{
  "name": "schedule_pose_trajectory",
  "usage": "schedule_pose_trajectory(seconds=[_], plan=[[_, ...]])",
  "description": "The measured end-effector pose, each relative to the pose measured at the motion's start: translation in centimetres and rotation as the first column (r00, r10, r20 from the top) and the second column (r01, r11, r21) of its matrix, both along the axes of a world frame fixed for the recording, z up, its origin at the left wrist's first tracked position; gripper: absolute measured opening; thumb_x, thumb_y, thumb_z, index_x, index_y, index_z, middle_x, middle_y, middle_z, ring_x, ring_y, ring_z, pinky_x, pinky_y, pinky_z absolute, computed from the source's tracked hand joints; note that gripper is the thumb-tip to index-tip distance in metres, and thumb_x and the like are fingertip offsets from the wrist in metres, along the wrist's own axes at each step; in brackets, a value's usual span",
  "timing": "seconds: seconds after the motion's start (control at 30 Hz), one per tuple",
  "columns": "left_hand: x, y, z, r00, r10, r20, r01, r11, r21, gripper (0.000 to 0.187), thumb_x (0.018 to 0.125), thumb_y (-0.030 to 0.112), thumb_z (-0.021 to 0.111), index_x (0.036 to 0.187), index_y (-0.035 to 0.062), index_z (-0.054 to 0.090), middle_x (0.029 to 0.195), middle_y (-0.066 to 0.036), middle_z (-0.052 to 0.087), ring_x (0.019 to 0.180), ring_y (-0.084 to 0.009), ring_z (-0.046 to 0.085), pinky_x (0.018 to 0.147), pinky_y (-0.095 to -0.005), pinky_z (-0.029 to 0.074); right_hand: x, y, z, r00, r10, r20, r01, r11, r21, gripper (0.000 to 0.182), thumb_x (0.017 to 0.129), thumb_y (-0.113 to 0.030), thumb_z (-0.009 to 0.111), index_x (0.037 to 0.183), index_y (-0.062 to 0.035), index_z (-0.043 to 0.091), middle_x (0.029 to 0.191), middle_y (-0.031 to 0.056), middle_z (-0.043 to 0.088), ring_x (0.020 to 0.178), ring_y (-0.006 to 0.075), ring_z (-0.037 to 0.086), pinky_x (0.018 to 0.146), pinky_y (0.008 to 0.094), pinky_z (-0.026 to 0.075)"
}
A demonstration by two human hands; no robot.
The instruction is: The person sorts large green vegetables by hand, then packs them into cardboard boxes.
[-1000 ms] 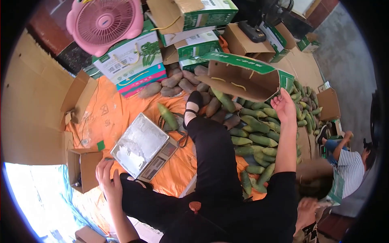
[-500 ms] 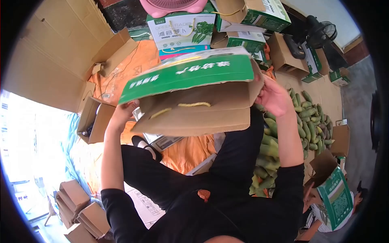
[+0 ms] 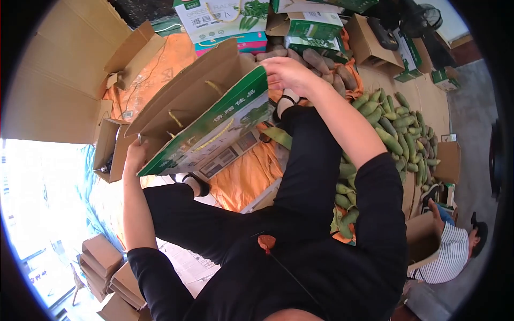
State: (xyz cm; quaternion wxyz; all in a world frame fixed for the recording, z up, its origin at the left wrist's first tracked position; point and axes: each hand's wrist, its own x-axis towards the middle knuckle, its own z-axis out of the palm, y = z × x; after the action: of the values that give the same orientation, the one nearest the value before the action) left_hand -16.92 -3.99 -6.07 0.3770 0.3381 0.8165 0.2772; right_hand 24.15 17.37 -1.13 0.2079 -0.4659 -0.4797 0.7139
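A green and white cardboard box (image 3: 227, 120) with yellow rope handles is held up over my lap, its brown inside showing and its printed side turned down to the right. My left hand (image 3: 137, 154) grips its lower left end, fingers partly hidden by the cardboard. At its upper right edge, my right hand (image 3: 286, 75) holds the green panel's corner. Beneath the box lie an orange sheet (image 3: 243, 187) and a flat printed carton (image 3: 227, 156).
Many green radishes (image 3: 409, 142) lie on the right. Printed boxes (image 3: 222, 21) stand at the top, near a black fan (image 3: 423, 21). Open brown cartons (image 3: 101, 257) are at lower left. A person in a striped shirt (image 3: 450, 254) is at lower right with another box (image 3: 420, 241).
The box has turned from level to slanted, its printed side now facing down-right. My right hand has moved left and up. The person's box at lower right has turned and shifted.
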Motion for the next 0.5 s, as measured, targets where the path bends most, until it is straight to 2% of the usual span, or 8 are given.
schedule_pose_trajectory(seconds=[0.07,0.1,0.13,0.2,0.27,0.33,0.4,0.5], plan=[[-0.2,-0.2,-0.1,0.963,-0.179,-0.202,0.131,0.965,-0.229,0.022,0.089,0.016,0.053,0.107,0.0046,0.057,0.085,-0.008,0.062,0.075,-0.0175,0.060,0.063,-0.0333,0.050,0.3,-0.8,-0.5,0.999,0.000,0.035,-0.001,0.999,0.032,0.027,0.087,-0.028,0.057,0.107,-0.0094,0.059,0.095,0.0017,0.061,0.085,0.0135,0.057,0.073,0.0280,0.046],[0.5,-0.5,-0.3,0.977,0.125,0.174,-0.088,0.974,-0.207,0.026,0.089,0.015,0.053,0.113,0.0066,0.054,0.094,-0.008,0.062,0.074,-0.0190,0.059,0.065,-0.0366,0.051,0.4,-1.1,-0.3,0.996,0.043,0.078,-0.049,0.996,0.079,0.031,0.088,-0.027,0.056,0.112,-0.0073,0.056,0.098,0.0025,0.060,0.088,0.0141,0.057,0.074,0.0279,0.047],[0.9,-0.7,-0.2,0.978,0.120,0.173,-0.082,0.974,-0.211,0.026,0.089,0.015,0.053,0.113,0.0066,0.054,0.094,-0.008,0.062,0.074,-0.0190,0.059,0.065,-0.0366,0.051,0.5,-1.3,0.0,0.989,0.085,0.122,-0.100,0.987,0.125,0.035,0.090,-0.026,0.055,0.118,-0.0053,0.053,0.102,0.0032,0.060,0.091,0.0147,0.058,0.075,0.0279,0.047],[1.5,-1.0,0.3,0.976,0.104,0.190,-0.069,0.981,-0.180,0.025,0.087,0.016,0.056,0.109,0.0031,0.055,0.093,-0.009,0.061,0.073,-0.0194,0.059,0.062,-0.0341,0.050,2.5,-1.8,0.7,0.988,0.089,0.124,-0.111,0.976,0.187,0.037,0.090,-0.027,0.055,0.119,-0.0042,0.053,0.104,0.0039,0.060,0.092,0.0133,0.057,0.075,0.0277,0.047],[1.1,-1.1,0.7,0.990,0.025,0.137,0.006,0.975,-0.223,0.027,0.087,0.017,0.056,0.110,0.0036,0.054,0.094,-0.009,0.061,0.073,-0.0190,0.059,0.061,-0.0356,0.051,5.2,-2.2,0.7,0.990,-0.024,0.139,-0.023,0.945,0.326,0.036,0.090,-0.027,0.056,0.118,-0.0039,0.054,0.101,0.0041,0.060,0.092,0.0119,0.056,0.074,0.0264,0.046],[1.7,-1.1,1.4,0.994,-0.057,0.092,0.079,0.963,-0.259,0.030,0.086,0.018,0.056,0.112,0.0040,0.053,0.095,-0.009,0.061,0.074,-0.0186,0.059,0.059,-0.0371,0.052,8.5,-3.0,0.1,0.984,-0.118,0.130,0.070,0.943,0.324,0.035,0.089,-0.026,0.056,0.116,-0.0042,0.055,0.099,0.0029,0.061,0.088,0.0114,0.056,0.074,0.0254,0.045],[2.6,-1.2,2.5,0.999,-0.034,0.036,0.045,0.918,-0.394,0.030,0.085,0.020,0.057,0.108,0.0019,0.055,0.092,-0.009,0.061,0.075,-0.0192,0.059,0.057,-0.0357,0.053,12.3,-3.9,-3.2,0.924,-0.348,0.157,0.295,0.912,0.285,0.028,0.086,-0.025,0.058,0.110,-0.0091,0.061,0.093,0.0007,0.062,0.081,0.0100,0.057,0.070,0.0268,0.046],[1.0,-1.4,-0.1,0.998,0.010,0.057,0.009,0.949,-0.314,0.026,0.083,0.015,0.057,0.103,-0.0001,0.055,0.088,-0.010,0.060,0.069,-0.0188,0.056,0.048,-0.0332,0.046,18.2,-5.8,-12.7,0.858,-0.388,0.338,0.305,0.912,0.273,0.025,0.083,-0.020,0.061,0.104,-0.0071,0.063,0.086,0.0026,0.063,0.073,0.0130,0.059,0.065,0.0288,0.048]])
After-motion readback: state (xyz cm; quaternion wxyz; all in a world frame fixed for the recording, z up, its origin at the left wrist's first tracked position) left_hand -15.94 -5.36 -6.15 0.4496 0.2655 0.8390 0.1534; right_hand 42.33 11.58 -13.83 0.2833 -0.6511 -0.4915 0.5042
